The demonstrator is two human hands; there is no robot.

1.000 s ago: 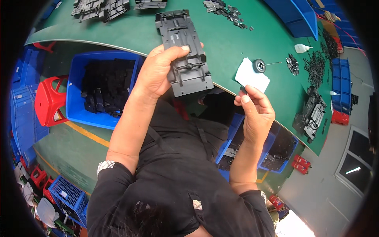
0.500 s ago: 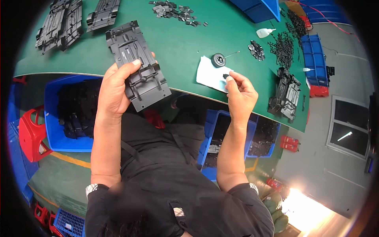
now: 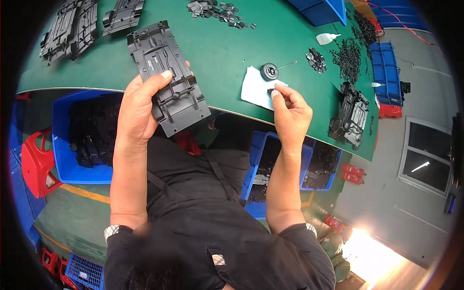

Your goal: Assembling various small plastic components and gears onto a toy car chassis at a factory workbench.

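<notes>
A black plastic toy-car chassis (image 3: 166,72) is gripped by its left side in my left hand (image 3: 140,106), tilted over the table's near edge. My thumb lies across its face; the other fingers are mostly hidden behind it. To the right, my right hand (image 3: 292,113) pinches a small black plastic piece (image 3: 271,91) between thumb and fingertips, over a white cloth (image 3: 254,87). The piece is too small to name more exactly. Just beyond that hand, a small black wheel (image 3: 269,71) with a thin metal axle (image 3: 286,65) lies at the cloth's edge.
On the green table (image 3: 217,63) lie more chassis (image 3: 123,17), loose black pieces (image 3: 220,13), a white squeeze bottle (image 3: 327,38), a pile of black parts (image 3: 346,60) and another chassis (image 3: 355,116). Blue bins (image 3: 82,176) of parts stand below, beside a red stool (image 3: 36,164).
My right hand has shifted slightly left with the small black piece, now over the cloth. My left hand holds the chassis almost where it was.
</notes>
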